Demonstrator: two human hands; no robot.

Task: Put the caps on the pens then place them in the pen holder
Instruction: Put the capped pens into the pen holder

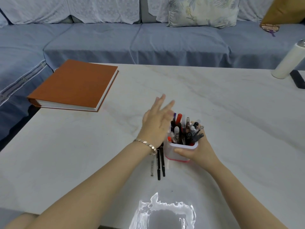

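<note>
Right hand grip: right hand (200, 152), lower centre of the frame, is wrapped around the pen holder (168, 152), with the thumb across its near wall and the fingers behind it.
Left hand: left hand (156, 124) is held apart with fingers straight and spread, gripping nothing, just left of the holder. It is blurred, and whether it touches the holder cannot be told.
Left wrist: wears a metal bracelet (146, 143).
Pen holder: a white, square-cornered cup with a pink base, standing upright on the table and crowded with pens (183, 129) leaning at various angles.
Loose pens: three loose pens (158, 166) lie side by side on the table under the left wrist, just left of the holder. Whether they are capped cannot be told.
Surface: a pale marble-patterned table (231, 113), with a bright glare patch at the bottom edge.
Room: a blue sofa (115, 43) runs across the top, with a floral cushion (203, 12) at the upper right.
Around: an orange book (74, 83) lies closed at the left. A white bottle (288, 60) and a black object (298, 79) sit at the right edge.
</note>
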